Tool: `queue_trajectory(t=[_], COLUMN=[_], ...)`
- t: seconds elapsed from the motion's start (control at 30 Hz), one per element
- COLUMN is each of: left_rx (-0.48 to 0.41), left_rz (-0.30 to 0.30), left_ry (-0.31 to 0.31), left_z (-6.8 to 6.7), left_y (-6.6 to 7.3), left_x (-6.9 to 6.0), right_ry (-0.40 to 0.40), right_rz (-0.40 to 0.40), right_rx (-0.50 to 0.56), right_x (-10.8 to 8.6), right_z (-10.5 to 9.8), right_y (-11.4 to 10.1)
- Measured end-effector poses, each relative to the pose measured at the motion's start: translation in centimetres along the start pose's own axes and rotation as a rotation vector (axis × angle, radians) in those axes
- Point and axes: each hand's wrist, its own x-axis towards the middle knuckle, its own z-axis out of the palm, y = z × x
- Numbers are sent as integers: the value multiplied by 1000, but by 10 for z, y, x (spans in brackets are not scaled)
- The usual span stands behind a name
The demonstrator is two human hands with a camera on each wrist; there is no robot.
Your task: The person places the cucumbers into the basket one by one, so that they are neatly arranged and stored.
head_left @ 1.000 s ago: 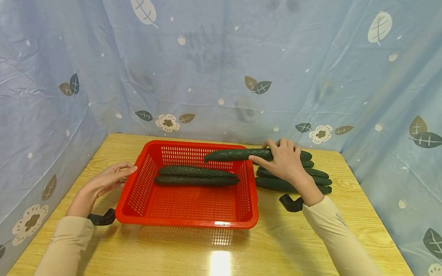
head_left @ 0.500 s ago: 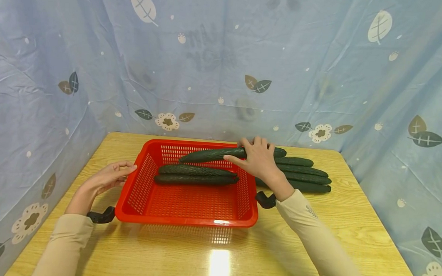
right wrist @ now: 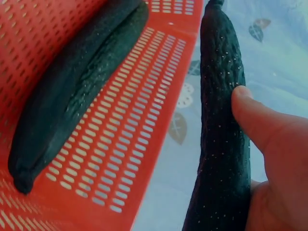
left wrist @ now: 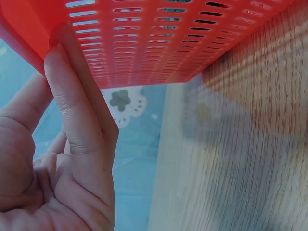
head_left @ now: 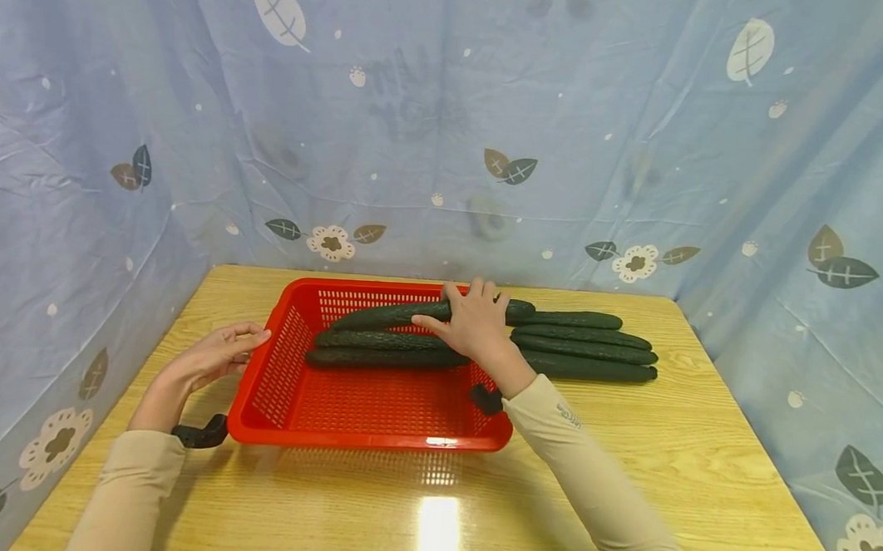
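Observation:
My right hand [head_left: 478, 321] grips a long dark green cucumber [head_left: 387, 316] over the back part of a red perforated plastic basket [head_left: 368, 443]. The right wrist view shows the thumb lying along that bumpy cucumber [right wrist: 222, 139]; the far fingers are hidden behind it. Two more cucumbers [head_left: 377, 358] lie side by side in the basket, just in front of the held one. My left hand [head_left: 216, 353] holds the basket's left rim. Close up in the left wrist view, its fingers [left wrist: 72, 106] press against the outer wall.
Several cucumbers [head_left: 583, 349] lie in a row on the wooden table [head_left: 627, 452], right of the basket. A blue curtain with leaf and flower prints [head_left: 418, 141] hangs behind the table and along both sides. Each wrist wears a black mount [head_left: 201, 433].
My right hand has carried the cucumber leftward from above the row on the right to over the basket, and slightly lower. My left hand has stayed at the rim.

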Motion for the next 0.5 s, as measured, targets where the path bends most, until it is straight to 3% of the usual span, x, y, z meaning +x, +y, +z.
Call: queue_trajectory(t=[0.5], left_rx=[20], left_rz=[10], left_ry=[6], left_z=[-2], left_y=[-2], left_x=[1], right_ry=[-110], right_rz=[15], right_rx=[-56], right_x=[9], right_z=[23], right_y=[-35])
